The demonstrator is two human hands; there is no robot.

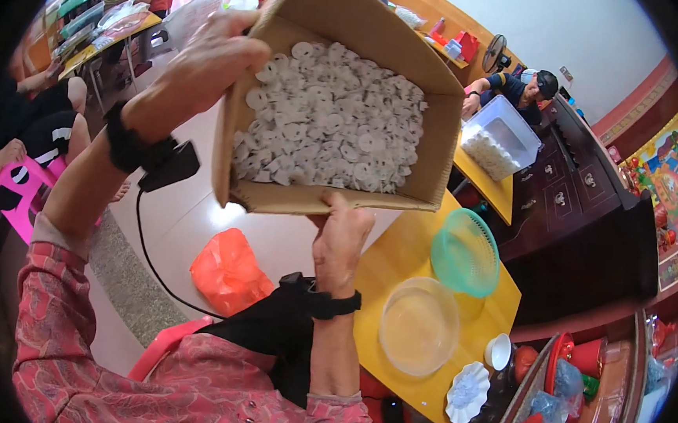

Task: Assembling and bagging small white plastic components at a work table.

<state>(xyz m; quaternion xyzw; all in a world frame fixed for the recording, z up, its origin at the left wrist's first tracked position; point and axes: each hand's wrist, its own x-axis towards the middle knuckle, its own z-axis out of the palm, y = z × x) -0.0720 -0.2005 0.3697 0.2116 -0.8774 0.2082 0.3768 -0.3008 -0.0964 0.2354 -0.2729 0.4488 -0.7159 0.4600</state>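
Note:
Between my two hands a brown cardboard box (436,167) hangs in the air, tilted so its inside faces me. Many small white round discs with a dark centre mark (333,121) are heaped in it. My left hand (223,50) grips the box's upper left edge, its fingers closed over the cardboard. At the near bottom edge my right hand (339,239) is closed on the rim, thumb on the inner side. Below and to the right, a yellow table (377,281) carries a round clear basin (419,327) and a green mesh basket (466,252).
A white scalloped dish (468,393) and a small white bowl (497,351) sit by the table's near right edge. On the floor lies a red plastic bag (230,271). Across the table, a person (512,90) is beside a clear bin (501,136). A pink stool (21,197) stands left.

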